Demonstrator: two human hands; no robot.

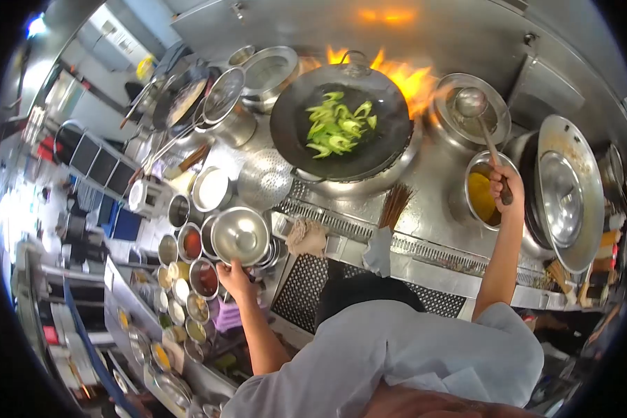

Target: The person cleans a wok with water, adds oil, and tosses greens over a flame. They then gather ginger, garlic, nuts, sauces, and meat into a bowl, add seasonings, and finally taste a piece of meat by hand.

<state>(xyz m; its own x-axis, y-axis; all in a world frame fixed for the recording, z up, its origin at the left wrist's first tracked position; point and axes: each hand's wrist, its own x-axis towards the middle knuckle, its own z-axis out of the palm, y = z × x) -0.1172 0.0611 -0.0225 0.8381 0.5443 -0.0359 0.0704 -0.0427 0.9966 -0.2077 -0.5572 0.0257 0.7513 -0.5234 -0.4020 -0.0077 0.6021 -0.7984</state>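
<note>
My right hand (506,187) grips the handle of a ladle (472,104), whose bowl is over a metal basin (447,120) at the right of the stove. Below the handle stands a pot (493,213) with yellow liquid in it. My left hand (235,280) has its fingers on the rim of a shiny steel bowl (241,237), which looks bare inside; the fingers under the rim are hidden. In the middle a black wok (285,132) sits on the burner, with sliced green vegetables (338,125) in it.
Flames (404,80) rise behind the wok. A perforated skimmer (265,180), a cloth (306,237) and a bamboo brush (396,205) lie near the front edge. Several seasoning containers (190,242) stand left. A large tilted pan (592,202) is at far right.
</note>
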